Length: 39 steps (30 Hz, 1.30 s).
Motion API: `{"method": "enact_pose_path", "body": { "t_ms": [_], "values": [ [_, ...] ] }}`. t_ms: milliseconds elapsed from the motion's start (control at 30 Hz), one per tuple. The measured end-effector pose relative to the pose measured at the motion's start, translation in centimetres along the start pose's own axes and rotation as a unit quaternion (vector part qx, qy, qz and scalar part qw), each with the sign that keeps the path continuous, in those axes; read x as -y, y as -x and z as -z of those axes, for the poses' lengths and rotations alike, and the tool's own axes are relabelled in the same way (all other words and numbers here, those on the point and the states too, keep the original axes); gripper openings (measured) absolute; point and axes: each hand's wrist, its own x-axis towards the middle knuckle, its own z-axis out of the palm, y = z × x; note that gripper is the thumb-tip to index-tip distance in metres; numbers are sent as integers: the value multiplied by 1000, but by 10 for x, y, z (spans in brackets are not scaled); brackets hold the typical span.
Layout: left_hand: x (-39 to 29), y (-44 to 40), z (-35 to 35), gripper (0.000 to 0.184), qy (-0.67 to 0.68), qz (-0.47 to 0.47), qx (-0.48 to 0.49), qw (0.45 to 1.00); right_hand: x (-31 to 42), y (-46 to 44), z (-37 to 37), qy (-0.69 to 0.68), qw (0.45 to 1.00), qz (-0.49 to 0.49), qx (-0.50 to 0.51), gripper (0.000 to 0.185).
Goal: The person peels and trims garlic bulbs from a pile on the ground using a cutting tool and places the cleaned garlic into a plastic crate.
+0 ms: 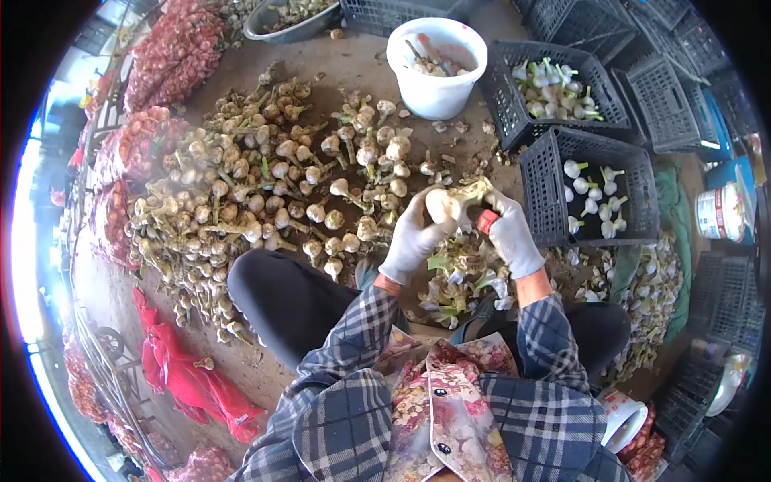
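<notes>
My left hand (416,241), in a white glove, is closed around a pale garlic bulb (442,206) in front of me. The bulb's stem points right, toward my right hand (514,239), also gloved. That hand is closed on a red-handled tool (487,221); its working end is hidden, so I cannot tell its exact kind. Its fingers are up against the stem. Below both hands lies a heap of garlic trimmings (459,281), leaves and peeled skins. Untrimmed garlic bulbs with stems (241,189) spread over the ground to the left.
Ahead stands a white bucket (434,95). Black crates to the right, one farther (514,108) and one nearer (546,229), hold cleaned bulbs. Filled red mesh sacks (173,60) line the left, with a red net bag (189,361) on the floor. A metal basin (261,32) sits far left.
</notes>
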Motion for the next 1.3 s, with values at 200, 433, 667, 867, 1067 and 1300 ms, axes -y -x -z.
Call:
{"method": "enact_pose_path", "body": {
  "t_ms": [200,433,667,867,1067,1300],
  "values": [
    [26,24,-32,58,223,78,53,970,-1,37,13,-28,996,-80,23,27],
    [36,28,-32,63,289,293,135,901,-2,60,8,98,984,69,-130,34],
    [21,34,-25,76,15,59,55,997,-41,56,-1,-274,938,-122,-172,31],
    [16,35,-21,69,166,119,26,978,-10,42,-9,37,985,3,-169,27],
    [32,16,-2,71,-14,45,126,991,-60,32,-16,-350,893,-171,-223,24],
    [3,22,-12,23,-232,-147,-48,961,-14,22,-25,-127,953,-106,-252,15]
  ]
}}
